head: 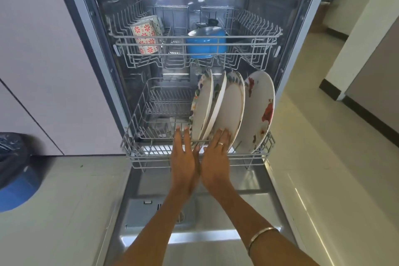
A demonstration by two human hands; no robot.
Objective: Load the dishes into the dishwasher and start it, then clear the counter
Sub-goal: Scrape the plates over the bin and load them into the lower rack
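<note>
The dishwasher stands open, its door folded down toward me. Several white flowered plates stand on edge in the right half of the pulled-out lower rack. My left hand lies flat on the rack's front rim, fingers straight. My right hand, wearing a ring, rests beside it with fingertips touching the lower edge of a middle plate. Neither hand grips anything. In the upper rack sit a red-flowered cup at left and a blue pot in the middle.
Pale cabinet fronts fill the left. A blue bin with a dark liner stands on the floor at lower left. Tiled floor runs along the right, with a wall corner and dark skirting beyond.
</note>
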